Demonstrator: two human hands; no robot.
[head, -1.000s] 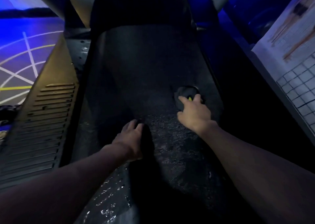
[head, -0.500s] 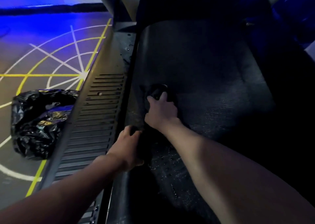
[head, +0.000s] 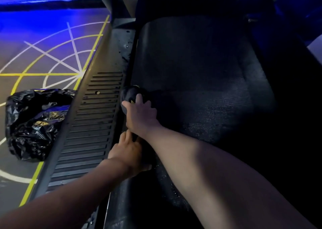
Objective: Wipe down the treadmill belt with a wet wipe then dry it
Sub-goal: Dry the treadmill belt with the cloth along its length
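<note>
**Cloth at the belt's left edge**

The right hand (head: 141, 115) is gripping a dark wadded cloth (head: 129, 93) against the treadmill belt (head: 200, 89), at its left edge beside the slotted side rail (head: 94, 115). The left hand (head: 127, 152) is resting flat (fingers relaxed) just behind the right wrist. A black bin bag (head: 31, 122) is sitting on the floor (head: 43, 54).

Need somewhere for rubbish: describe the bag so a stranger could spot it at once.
Start at the treadmill belt; a slatted rail runs along its left edge. On the floor beyond that rail, over yellow and white lines, sits the bag: crumpled, glossy black plastic, its mouth open.
</note>
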